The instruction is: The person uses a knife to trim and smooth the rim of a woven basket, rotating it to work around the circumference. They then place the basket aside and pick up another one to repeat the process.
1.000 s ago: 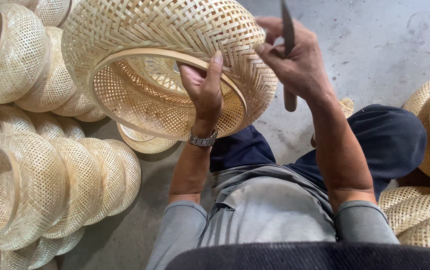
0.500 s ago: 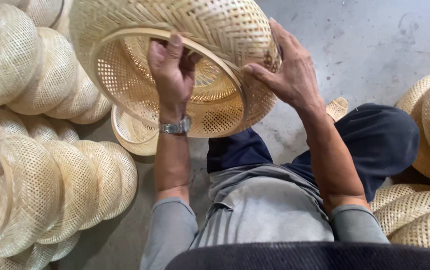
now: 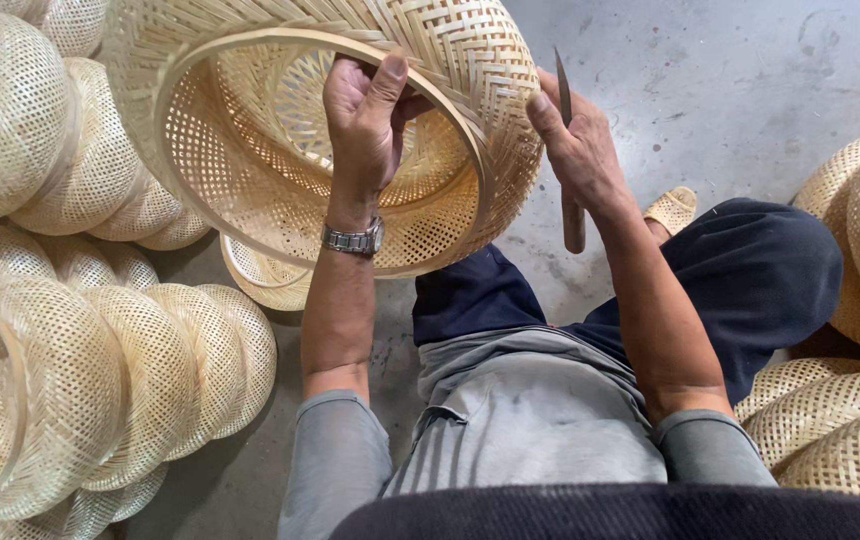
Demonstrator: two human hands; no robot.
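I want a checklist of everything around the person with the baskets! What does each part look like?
Surface: bare grey concrete floor, scuffed.
Job's things: large woven bamboo basket held up, opening toward the camera; knife with the blade pointing up.
Clutter: rows of nested finished baskets at left, more baskets at right, a woven sandal on the floor.
Grippers: left hand grips the basket's rim hoop from inside; right hand holds the knife and presses against the basket's outer wall.
Cables: nothing seen.
Surroundings: person seated, dark trousers, grey shirt, wristwatch.
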